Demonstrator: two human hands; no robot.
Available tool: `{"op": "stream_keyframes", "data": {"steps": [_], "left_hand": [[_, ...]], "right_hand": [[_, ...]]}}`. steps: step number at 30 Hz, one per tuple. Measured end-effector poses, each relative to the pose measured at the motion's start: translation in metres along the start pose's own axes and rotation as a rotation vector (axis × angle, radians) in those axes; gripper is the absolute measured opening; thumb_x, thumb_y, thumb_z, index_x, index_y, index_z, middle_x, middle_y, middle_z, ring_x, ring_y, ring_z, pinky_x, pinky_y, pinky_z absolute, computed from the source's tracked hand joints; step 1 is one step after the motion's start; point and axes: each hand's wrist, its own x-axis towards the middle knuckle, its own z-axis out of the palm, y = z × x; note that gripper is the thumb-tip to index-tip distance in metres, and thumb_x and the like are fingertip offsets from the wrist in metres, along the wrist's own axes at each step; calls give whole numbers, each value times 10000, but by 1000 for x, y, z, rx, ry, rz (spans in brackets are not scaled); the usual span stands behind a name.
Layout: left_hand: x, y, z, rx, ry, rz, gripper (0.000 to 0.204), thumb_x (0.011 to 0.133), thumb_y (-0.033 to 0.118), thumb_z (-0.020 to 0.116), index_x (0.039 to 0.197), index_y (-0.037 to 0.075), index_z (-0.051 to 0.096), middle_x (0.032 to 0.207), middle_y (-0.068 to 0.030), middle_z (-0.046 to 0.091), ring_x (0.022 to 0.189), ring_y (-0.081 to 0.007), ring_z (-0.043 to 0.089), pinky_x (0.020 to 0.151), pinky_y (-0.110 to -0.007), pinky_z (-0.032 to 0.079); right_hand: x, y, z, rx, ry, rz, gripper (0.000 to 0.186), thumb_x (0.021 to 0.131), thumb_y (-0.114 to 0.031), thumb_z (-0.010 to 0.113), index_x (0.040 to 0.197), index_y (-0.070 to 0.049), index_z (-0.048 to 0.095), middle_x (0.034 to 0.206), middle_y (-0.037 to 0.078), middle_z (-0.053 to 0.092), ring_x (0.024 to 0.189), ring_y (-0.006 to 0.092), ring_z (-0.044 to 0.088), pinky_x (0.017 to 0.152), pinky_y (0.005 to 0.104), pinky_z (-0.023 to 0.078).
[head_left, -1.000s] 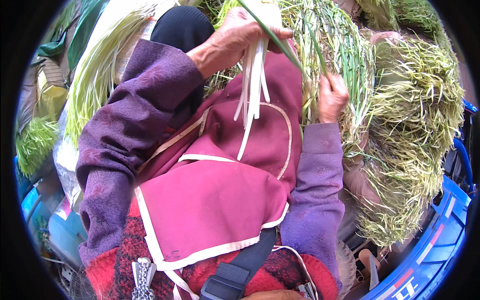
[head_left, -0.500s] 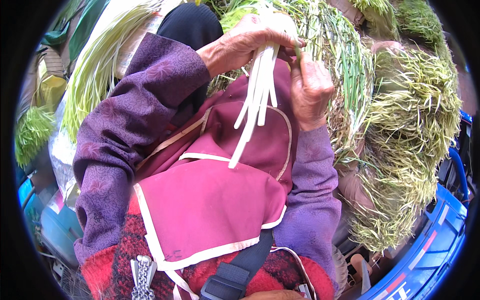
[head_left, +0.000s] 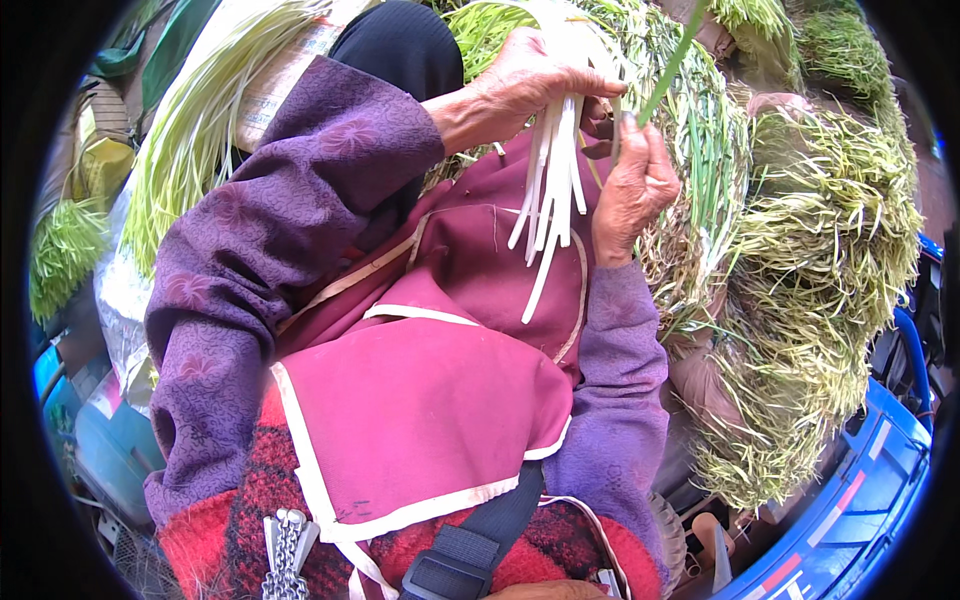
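My left hand (head_left: 520, 88) is closed round a small bunch of chives (head_left: 548, 195), whose white stalk ends hang down over my maroon apron (head_left: 430, 410). Just to its right, my right hand (head_left: 635, 195) pinches a single green chive leaf (head_left: 672, 68) that points up and to the right. The fingertips of both hands are close together. Part of the bunch is hidden behind my left hand.
Long pale chives (head_left: 195, 140) lie at the far left. Right of my hands is a heap of green and withered leaves (head_left: 690, 190); beyond it stand yellowish-green bundles (head_left: 815, 230). A blue metal vehicle side (head_left: 860, 480) curves along the lower right.
Both hands have shifted slightly right with the bunch. My right hand has moved a little lower, and the green leaf now sticks up from its fingers.
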Motion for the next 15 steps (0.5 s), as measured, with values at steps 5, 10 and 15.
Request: {"op": "stream_keyframes", "data": {"steps": [5, 10, 15], "left_hand": [[-4, 7, 4, -8, 48, -49, 150, 734, 85, 703, 808, -5, 609, 623, -43, 586, 533, -112, 585, 516, -240, 519], [-12, 21, -1, -7, 18, -60, 126, 730, 54, 700, 799, -5, 613, 640, -41, 595, 520, -107, 582, 492, -232, 509], [-21, 27, 0, 30, -68, -42, 127, 721, 36, 698, 793, -17, 607, 648, -60, 595, 539, -121, 592, 487, -232, 504]], "right_hand": [[24, 26, -34, -448, 141, -191, 133, 857, -61, 521, 817, 1, 631, 682, 60, 642, 571, 71, 547, 489, 214, 413], [29, 59, -149, -1077, 305, -285, 140, 827, -88, 577, 923, -38, 664, 631, 125, 634, 524, 199, 618, 456, 296, 490], [-7, 90, -277, -1170, 308, -71, 222, 870, -260, 512, 826, -74, 625, 613, 116, 626, 529, 260, 609, 471, 376, 447]]}}
